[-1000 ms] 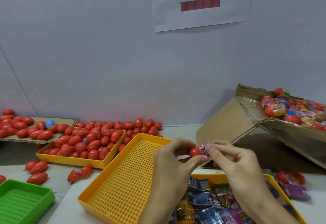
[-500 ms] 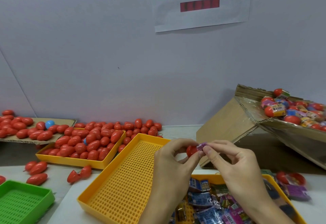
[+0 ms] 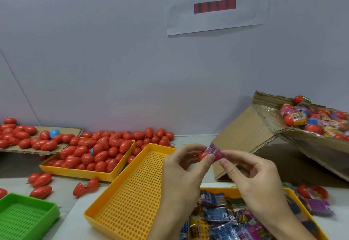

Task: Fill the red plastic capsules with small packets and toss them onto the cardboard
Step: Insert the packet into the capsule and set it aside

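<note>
Left fingers [image 3: 210, 158] pinch one red capsule [image 3: 203, 155] — right fingers [image 3: 223, 162] pinch one pink packet [image 3: 215, 150] (touching it).

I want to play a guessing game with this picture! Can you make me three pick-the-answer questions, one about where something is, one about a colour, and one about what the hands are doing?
1. Where is the green tray?
A. bottom left
B. on the wall
C. inside the cardboard box

2. What colour is the odd ball among the red capsules at far left?
A. green
B. blue
C. yellow

3. What is the pink packet doing?
A. lying in a tray
B. held against a red capsule
C. taped to the wall

Answers:
1 A, it sits at the bottom-left corner.
2 B, it is blue.
3 B, the left hand and right hand pinch it there.
</note>
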`<action>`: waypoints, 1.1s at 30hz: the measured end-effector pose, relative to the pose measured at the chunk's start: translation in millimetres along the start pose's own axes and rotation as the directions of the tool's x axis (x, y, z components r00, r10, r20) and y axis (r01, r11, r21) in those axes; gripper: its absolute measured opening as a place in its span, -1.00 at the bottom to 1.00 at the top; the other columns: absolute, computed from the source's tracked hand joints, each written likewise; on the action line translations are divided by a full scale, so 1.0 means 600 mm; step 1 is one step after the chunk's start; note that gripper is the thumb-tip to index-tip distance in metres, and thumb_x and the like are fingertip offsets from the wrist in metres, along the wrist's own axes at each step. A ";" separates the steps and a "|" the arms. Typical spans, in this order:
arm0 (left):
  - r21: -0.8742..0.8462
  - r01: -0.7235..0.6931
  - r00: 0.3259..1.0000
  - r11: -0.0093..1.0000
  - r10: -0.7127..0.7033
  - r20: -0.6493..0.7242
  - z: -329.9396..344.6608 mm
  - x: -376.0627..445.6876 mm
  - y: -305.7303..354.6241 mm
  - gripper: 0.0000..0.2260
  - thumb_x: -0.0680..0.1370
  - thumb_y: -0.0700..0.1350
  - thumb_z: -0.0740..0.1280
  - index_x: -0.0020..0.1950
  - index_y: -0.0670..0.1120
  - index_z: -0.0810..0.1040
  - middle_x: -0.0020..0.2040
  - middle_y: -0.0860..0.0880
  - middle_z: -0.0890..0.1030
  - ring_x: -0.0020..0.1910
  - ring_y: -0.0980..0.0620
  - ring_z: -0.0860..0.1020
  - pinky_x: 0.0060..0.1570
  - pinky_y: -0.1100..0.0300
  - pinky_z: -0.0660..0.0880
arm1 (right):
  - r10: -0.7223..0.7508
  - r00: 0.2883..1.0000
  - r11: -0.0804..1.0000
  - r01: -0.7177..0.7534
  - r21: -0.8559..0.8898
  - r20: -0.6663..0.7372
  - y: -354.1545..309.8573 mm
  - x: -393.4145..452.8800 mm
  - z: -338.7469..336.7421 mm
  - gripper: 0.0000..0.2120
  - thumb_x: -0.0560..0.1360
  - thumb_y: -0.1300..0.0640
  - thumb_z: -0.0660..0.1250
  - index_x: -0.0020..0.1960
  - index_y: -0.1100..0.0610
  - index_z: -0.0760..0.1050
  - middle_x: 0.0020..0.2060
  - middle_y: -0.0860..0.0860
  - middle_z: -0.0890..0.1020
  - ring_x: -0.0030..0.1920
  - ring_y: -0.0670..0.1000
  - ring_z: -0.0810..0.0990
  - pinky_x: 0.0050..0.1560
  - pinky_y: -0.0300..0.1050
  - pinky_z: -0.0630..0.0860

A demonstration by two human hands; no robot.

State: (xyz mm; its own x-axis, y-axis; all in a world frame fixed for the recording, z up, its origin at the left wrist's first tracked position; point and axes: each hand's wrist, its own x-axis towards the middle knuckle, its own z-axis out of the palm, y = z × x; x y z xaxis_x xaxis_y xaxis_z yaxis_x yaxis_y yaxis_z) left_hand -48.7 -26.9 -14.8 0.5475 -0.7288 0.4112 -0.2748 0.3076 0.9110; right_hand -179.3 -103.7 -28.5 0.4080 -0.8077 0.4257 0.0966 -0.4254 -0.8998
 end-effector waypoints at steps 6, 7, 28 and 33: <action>-0.135 0.080 0.996 0.988 -0.084 -0.020 -0.001 -0.001 0.002 -0.83 0.38 -0.01 0.52 -0.06 0.04 0.70 -0.10 -0.02 0.72 -0.03 0.02 0.69 0.01 0.07 0.64 | 0.015 1.000 1.000 -0.015 -0.020 0.013 0.004 -0.002 0.003 -0.76 0.33 -0.10 0.40 -0.02 -0.12 0.67 -0.15 -0.18 0.73 -0.06 -0.13 0.70 -0.07 -0.18 0.66; -0.142 0.084 0.996 0.986 -0.088 -0.022 -0.002 0.000 0.002 -0.84 0.38 -0.01 0.52 -0.06 0.05 0.70 -0.10 -0.02 0.72 -0.03 0.03 0.70 0.00 0.08 0.64 | 0.010 1.000 1.000 -0.010 -0.026 0.021 0.004 -0.003 0.004 -0.76 0.31 -0.12 0.39 -0.04 -0.14 0.67 -0.16 -0.19 0.73 -0.06 -0.14 0.70 -0.07 -0.19 0.65; 0.075 0.049 0.986 0.996 -0.060 0.158 -0.001 -0.003 0.005 -0.83 0.39 -0.08 0.56 -0.06 0.02 0.69 -0.12 0.12 0.71 -0.08 0.14 0.67 -0.08 0.33 0.57 | 0.130 0.991 0.972 -0.135 0.192 0.038 0.013 0.008 -0.006 -0.75 0.29 -0.16 0.40 -0.07 -0.17 0.70 -0.12 -0.03 0.74 -0.03 -0.08 0.69 -0.05 -0.16 0.54; 0.089 0.060 0.988 0.994 -0.072 0.135 0.000 -0.003 0.004 -0.73 0.26 0.07 0.54 -0.08 0.06 0.67 -0.16 0.14 0.70 -0.13 0.16 0.66 -0.14 0.35 0.56 | 0.177 0.984 0.947 -0.176 0.267 0.022 0.014 0.008 -0.004 -0.79 0.29 -0.09 0.42 -0.10 -0.16 0.71 -0.16 0.00 0.74 -0.10 -0.10 0.71 -0.24 -0.26 0.59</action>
State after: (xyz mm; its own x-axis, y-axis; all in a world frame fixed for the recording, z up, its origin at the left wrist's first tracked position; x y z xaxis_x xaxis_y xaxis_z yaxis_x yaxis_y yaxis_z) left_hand -49.9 -25.0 -13.5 0.4536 -0.8251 0.3368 -0.3109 0.2077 0.9275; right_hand -178.8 -111.9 -33.6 0.4382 -0.8611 0.2577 0.2620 -0.1519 -0.9530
